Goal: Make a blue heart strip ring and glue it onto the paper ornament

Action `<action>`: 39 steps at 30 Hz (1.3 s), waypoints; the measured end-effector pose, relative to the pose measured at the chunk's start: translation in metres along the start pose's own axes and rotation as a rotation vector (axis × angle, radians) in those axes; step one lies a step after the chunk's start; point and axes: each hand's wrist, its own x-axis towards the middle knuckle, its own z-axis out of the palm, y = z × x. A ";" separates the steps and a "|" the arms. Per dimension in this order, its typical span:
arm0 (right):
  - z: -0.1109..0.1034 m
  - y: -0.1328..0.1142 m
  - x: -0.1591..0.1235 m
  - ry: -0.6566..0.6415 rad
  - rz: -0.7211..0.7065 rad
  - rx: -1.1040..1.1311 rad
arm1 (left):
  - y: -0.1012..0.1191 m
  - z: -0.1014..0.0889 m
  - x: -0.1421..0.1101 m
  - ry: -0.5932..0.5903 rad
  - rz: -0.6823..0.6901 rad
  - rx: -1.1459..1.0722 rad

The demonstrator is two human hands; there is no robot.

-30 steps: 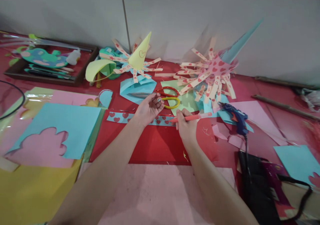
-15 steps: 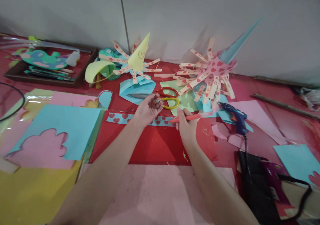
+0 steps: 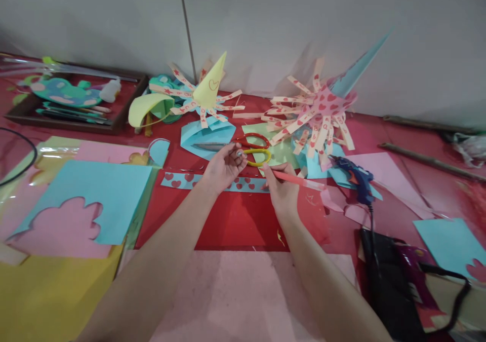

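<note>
The right hand [image 3: 283,190], pinching the pink pen [image 3: 298,179], has just swung its near-strip end up off the heart-patterned blue strip [image 3: 248,184] toward the scissors' yellow handle [image 3: 259,165], suggesting a pause in marking. The strip lies on the red sheet [image 3: 228,220], under the left hand [image 3: 227,165], unmoved, fingers loosely curled; whether they grip anything, I cannot tell.

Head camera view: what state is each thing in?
Pen, held slanting in the right hand
Left hand, fingers curled
Heart strip, flat, partly hidden
Scissors, lying down, blades apparently shut
Glue gun, on its side, cord attached
Yellow cone, point up, tilted
Tray, uncovered, loaded
</note>
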 end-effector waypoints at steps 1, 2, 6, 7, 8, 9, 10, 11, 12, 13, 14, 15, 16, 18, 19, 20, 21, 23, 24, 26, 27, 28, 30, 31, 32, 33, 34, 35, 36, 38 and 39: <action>-0.001 0.000 0.001 0.000 0.001 -0.006 | 0.000 0.000 0.000 0.000 0.000 -0.002; -0.002 -0.001 0.002 -0.002 0.000 -0.010 | 0.000 0.000 0.000 0.000 0.000 -0.003; -0.006 -0.001 0.006 -0.015 -0.005 0.009 | 0.000 0.000 0.000 0.004 0.001 -0.002; -0.007 -0.001 0.007 -0.017 0.003 0.009 | 0.000 0.000 0.000 0.003 0.002 -0.003; -0.008 -0.001 0.007 -0.017 0.015 0.002 | 0.000 -0.001 0.001 0.002 0.004 -0.004; -0.008 -0.001 0.008 -0.017 0.027 -0.010 | 0.000 -0.001 0.001 0.002 0.004 -0.006; -0.008 0.000 0.008 -0.021 0.035 -0.026 | 0.000 -0.001 0.001 0.002 0.003 -0.008; -0.008 0.000 0.008 -0.027 0.035 -0.039 | 0.000 -0.001 0.001 0.003 0.001 -0.008; -0.008 0.001 0.008 -0.037 0.029 -0.050 | 0.000 -0.001 0.001 0.003 0.000 -0.008; -0.007 0.001 0.008 -0.047 0.017 -0.059 | 0.000 -0.001 0.001 0.002 0.001 -0.006; -0.007 0.001 0.008 -0.060 0.002 -0.068 | 0.000 -0.002 0.001 -0.003 0.001 -0.004; -0.006 0.002 0.007 -0.075 -0.012 -0.078 | 0.000 -0.002 0.001 -0.007 0.004 -0.002; -0.006 0.002 0.007 -0.087 -0.022 -0.089 | 0.000 -0.002 0.001 -0.010 0.005 -0.001; -0.005 0.004 0.006 -0.100 -0.033 -0.107 | 0.000 -0.002 0.001 -0.011 0.004 -0.002; -0.005 0.004 0.006 -0.101 -0.036 -0.115 | 0.000 -0.001 0.001 -0.010 0.002 -0.005; -0.004 0.005 0.006 -0.099 -0.038 -0.121 | 0.000 -0.001 0.001 -0.009 0.001 -0.007; -0.004 0.006 0.006 -0.094 -0.040 -0.125 | 0.000 -0.001 0.001 -0.009 0.001 -0.008; -0.005 0.007 0.007 -0.094 -0.040 -0.128 | 0.000 0.000 0.001 -0.008 0.003 -0.007; -0.005 0.007 0.007 -0.097 -0.039 -0.128 | 0.000 0.000 0.001 -0.007 0.005 -0.004; -0.005 0.007 0.007 -0.102 -0.042 -0.130 | 0.000 0.000 0.001 -0.006 0.009 0.002; -0.005 0.007 0.007 -0.103 -0.047 -0.132 | 0.000 0.000 0.001 -0.009 0.011 0.004; -0.005 0.007 0.006 -0.106 -0.053 -0.135 | 0.000 -0.001 0.001 -0.012 0.012 0.005; -0.005 0.008 0.006 -0.107 -0.056 -0.137 | -0.001 -0.001 0.001 -0.016 0.010 0.005; -0.005 0.008 0.006 -0.107 -0.055 -0.135 | -0.001 -0.001 0.001 -0.016 0.009 0.005; -0.005 0.008 0.006 -0.108 -0.054 -0.132 | -0.001 -0.001 0.001 -0.013 0.008 0.005; -0.005 0.008 0.006 -0.108 -0.055 -0.128 | 0.000 -0.001 0.001 -0.010 0.008 0.004; -0.005 0.008 0.005 -0.108 -0.058 -0.125 | 0.000 0.000 0.001 -0.007 0.009 0.004; -0.005 0.007 0.005 -0.106 -0.062 -0.119 | 0.000 0.000 0.001 -0.003 0.009 0.004; -0.004 0.007 0.005 -0.105 -0.064 -0.112 | 0.000 0.000 0.001 -0.001 0.011 0.005; -0.004 0.006 0.005 -0.105 -0.052 -0.095 | 0.000 0.000 0.001 -0.004 0.011 0.006; -0.004 0.006 0.005 -0.108 -0.041 -0.085 | 0.000 -0.001 0.001 -0.009 0.012 0.006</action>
